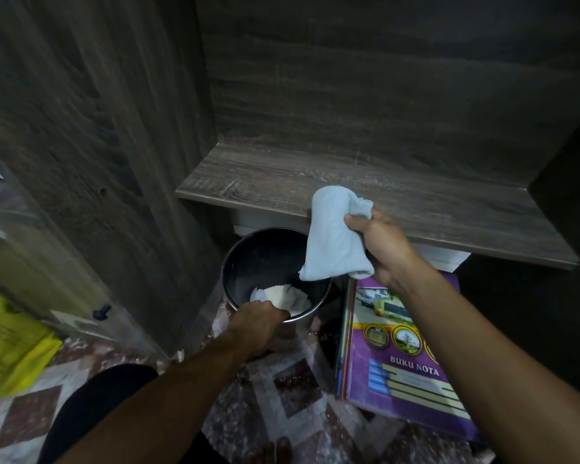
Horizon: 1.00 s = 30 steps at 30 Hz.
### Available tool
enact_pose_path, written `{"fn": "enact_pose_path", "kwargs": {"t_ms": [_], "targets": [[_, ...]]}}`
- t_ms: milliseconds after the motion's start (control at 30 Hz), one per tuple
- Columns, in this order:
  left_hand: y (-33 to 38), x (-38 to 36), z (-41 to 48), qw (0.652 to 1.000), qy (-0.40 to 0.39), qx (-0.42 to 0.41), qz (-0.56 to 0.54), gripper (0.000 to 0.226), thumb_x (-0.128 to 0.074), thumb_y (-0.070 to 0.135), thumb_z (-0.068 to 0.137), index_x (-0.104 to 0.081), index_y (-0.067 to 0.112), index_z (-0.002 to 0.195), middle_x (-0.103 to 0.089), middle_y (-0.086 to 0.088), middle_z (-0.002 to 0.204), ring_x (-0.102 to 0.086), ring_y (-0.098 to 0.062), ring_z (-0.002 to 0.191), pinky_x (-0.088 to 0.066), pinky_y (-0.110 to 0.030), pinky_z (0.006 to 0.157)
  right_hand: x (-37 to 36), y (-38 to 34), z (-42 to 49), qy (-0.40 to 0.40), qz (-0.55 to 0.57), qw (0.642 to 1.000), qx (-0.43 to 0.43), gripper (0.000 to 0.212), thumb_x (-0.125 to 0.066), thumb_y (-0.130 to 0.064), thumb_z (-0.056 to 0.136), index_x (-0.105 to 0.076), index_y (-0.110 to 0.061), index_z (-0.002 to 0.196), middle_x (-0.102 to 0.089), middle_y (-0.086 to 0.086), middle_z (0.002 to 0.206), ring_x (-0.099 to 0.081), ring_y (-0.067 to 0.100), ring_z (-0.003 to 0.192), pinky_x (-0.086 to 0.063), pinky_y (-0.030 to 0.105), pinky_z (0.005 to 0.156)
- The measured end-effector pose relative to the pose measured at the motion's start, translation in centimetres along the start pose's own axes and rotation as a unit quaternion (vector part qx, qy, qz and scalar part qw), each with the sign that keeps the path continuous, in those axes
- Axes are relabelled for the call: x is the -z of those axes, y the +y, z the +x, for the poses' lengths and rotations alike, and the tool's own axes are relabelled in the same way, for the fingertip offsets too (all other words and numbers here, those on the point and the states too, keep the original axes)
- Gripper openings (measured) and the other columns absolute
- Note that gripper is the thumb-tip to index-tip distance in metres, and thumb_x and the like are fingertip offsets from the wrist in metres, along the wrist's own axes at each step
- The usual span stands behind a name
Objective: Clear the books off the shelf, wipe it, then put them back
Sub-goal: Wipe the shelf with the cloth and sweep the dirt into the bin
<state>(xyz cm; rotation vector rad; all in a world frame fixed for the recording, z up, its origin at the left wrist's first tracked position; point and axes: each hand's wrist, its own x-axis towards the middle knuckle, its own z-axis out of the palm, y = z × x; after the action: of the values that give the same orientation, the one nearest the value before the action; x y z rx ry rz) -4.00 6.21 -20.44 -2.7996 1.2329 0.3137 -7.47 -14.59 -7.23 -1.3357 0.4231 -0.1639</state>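
Note:
The dark wooden shelf [365, 182] holds no books. My right hand [380, 244] grips a pale blue cloth [335, 236] at the shelf's front edge, the cloth hanging down over it. A purple book [399, 356] titled "BUKU NOTA" tops a stack of books on the floor under my right forearm. My left hand [258, 324] grips the near rim of a round dark bin [248, 266] on the floor below the shelf. Crumpled white paper [283, 296] lies in the bin.
A tall dark wooden panel [91, 145] stands to the left of the shelf. A yellow bag [7, 343] lies on the patterned tile floor [292, 393] at far left. My dark-clothed knee [94, 406] is at the bottom left.

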Motion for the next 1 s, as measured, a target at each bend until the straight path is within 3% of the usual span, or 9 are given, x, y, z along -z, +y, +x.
{"fn": "enact_pose_path", "kwargs": {"t_ms": [167,300,467,567,667,733,833,933,1000], "targets": [[0.3,-2.5,0.6,1.000,0.009,0.013,0.009,0.025,-0.050,0.024,0.094,-0.064,0.025,0.116,-0.064,-0.009,0.114,-0.060,-0.030,0.108,-0.045,-0.035,0.085,0.4,1.0,-0.7,0.008,0.017,1.000,-0.024,0.020,-0.048,-0.007,0.100,-0.063,-0.020,0.099,-0.072,0.011,0.089,-0.070,0.023,0.072,-0.052,0.033,0.057],[0.2,-3.1,1.1,1.000,-0.005,0.025,0.009,0.025,-0.049,0.027,0.096,-0.064,0.025,0.116,-0.066,-0.005,0.113,-0.060,-0.027,0.109,-0.041,-0.033,0.091,0.6,1.4,-1.3,0.008,0.029,0.999,-0.044,0.018,-0.048,-0.008,0.101,-0.062,-0.018,0.103,-0.073,0.010,0.086,-0.071,0.019,0.066,-0.050,0.027,0.046],[0.1,-2.9,1.5,0.999,-0.036,0.029,-0.012,0.028,-0.050,0.031,0.096,-0.063,0.024,0.119,-0.060,-0.008,0.120,-0.054,-0.030,0.115,-0.040,-0.032,0.090,0.6,1.4,-2.0,0.016,0.033,0.998,-0.050,0.019,-0.048,-0.008,0.100,-0.061,-0.014,0.113,-0.073,0.014,0.097,-0.071,0.024,0.078,-0.054,0.031,0.055],[0.3,-3.1,1.5,0.998,-0.040,0.046,0.020,0.030,-0.047,0.025,0.096,-0.059,0.022,0.124,-0.060,-0.009,0.118,-0.053,-0.031,0.116,-0.041,-0.035,0.090,0.6,1.2,-2.5,0.018,0.046,0.997,-0.052,0.020,-0.049,-0.008,0.100,-0.062,-0.014,0.114,-0.073,0.015,0.098,-0.072,0.026,0.080,-0.054,0.032,0.054],[0.8,-2.9,1.2,0.994,-0.069,0.063,0.052,0.041,-0.044,0.022,0.096,-0.046,0.017,0.136,-0.056,-0.013,0.124,-0.049,-0.035,0.122,-0.038,-0.040,0.100,0.7,0.9,-3.2,0.018,0.058,0.997,-0.049,0.019,-0.049,-0.007,0.099,-0.064,-0.015,0.109,-0.074,0.014,0.095,-0.072,0.027,0.081,-0.055,0.033,0.060],[0.8,-1.7,1.0,0.990,-0.086,0.059,0.096,0.043,-0.049,0.019,0.092,-0.045,0.013,0.135,-0.056,-0.014,0.125,-0.051,-0.034,0.120,-0.037,-0.040,0.101,0.9,0.6,-3.6,0.017,0.066,0.997,-0.043,0.020,-0.051,-0.006,0.098,-0.064,-0.015,0.110,-0.074,0.014,0.096,-0.072,0.028,0.083,-0.055,0.034,0.062],[0.1,2.0,0.2,0.990,-0.047,0.028,0.132,0.039,-0.056,0.029,0.088,-0.054,0.015,0.124,-0.061,-0.010,0.120,-0.054,-0.029,0.115,-0.036,-0.037,0.099,1.1,0.2,-4.1,0.008,0.079,0.996,-0.040,0.021,-0.051,-0.006,0.098,-0.064,-0.016,0.110,-0.075,0.012,0.093,-0.072,0.027,0.082,-0.055,0.034,0.062],[-1.0,6.3,-1.0,0.996,0.082,0.047,-0.008,0.028,-0.052,0.026,0.088,-0.064,0.024,0.112,-0.062,-0.009,0.111,-0.059,-0.027,0.106,-0.048,-0.035,0.091,1.1,0.0,-4.5,0.002,0.090,0.995,-0.040,0.022,-0.051,-0.005,0.098,-0.065,-0.017,0.110,-0.075,0.012,0.090,-0.072,0.027,0.081,-0.055,0.034,0.063],[-0.7,8.9,-1.9,0.951,0.193,0.092,-0.223,0.019,-0.053,0.024,0.092,-0.068,0.029,0.103,-0.068,0.000,0.103,-0.064,-0.019,0.095,-0.051,-0.033,0.087,1.2,-0.1,-4.8,0.002,0.094,0.995,-0.037,0.022,-0.052,-0.006,0.097,-0.064,-0.016,0.112,-0.075,0.013,0.092,-0.072,0.028,0.084,-0.056,0.037,0.067]]}}
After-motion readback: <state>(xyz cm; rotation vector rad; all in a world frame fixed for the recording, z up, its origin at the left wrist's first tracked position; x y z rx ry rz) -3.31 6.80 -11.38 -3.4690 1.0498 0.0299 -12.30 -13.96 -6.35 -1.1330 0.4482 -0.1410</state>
